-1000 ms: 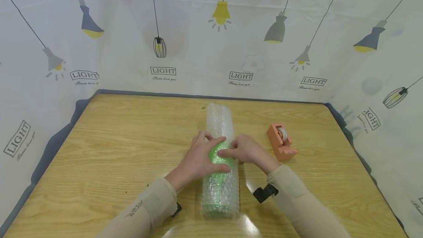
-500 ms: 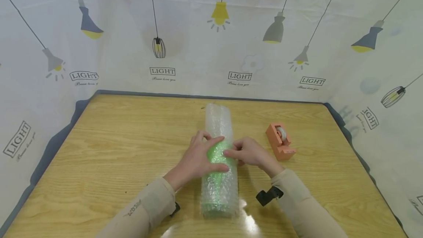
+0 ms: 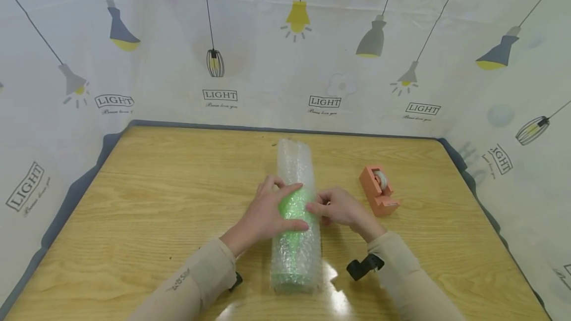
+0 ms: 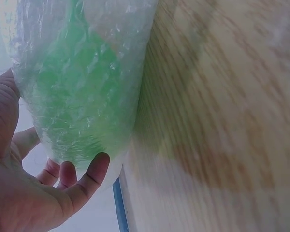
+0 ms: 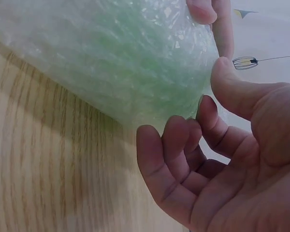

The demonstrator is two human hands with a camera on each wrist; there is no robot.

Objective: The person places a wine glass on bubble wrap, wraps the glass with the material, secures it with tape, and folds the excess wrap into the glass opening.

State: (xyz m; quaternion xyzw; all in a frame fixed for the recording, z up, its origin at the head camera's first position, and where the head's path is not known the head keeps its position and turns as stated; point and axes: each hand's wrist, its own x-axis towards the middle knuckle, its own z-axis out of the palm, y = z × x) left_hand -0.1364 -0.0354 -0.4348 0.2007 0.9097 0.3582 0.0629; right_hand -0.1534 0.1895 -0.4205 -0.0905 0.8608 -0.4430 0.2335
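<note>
A long bubble-wrapped bundle (image 3: 292, 256) lies on the wooden table (image 3: 169, 177), pointing away from me. Something bright green shows through its clear bubble wrap (image 4: 82, 92); the wrap hides what kind of thing it is. My left hand (image 3: 263, 212) holds the bundle from the left, thumb and index finger spread over its top. On the right side, my right hand (image 3: 341, 207) rests its thumb on the bubble wrap. In the right wrist view, this hand's fingers (image 5: 152, 150) curl against the lower side of the wrap.
A pink tape dispenser (image 3: 378, 194) with a roll of tape stands to the right of the bundle, beyond my right hand. A white sheet printed with lamps (image 3: 267, 83) surrounds the table's back and sides.
My right hand has slid a little to the right across the wrap, its thumb shifting from the top toward the right side. The left hand and the bundle stay nearly still.
</note>
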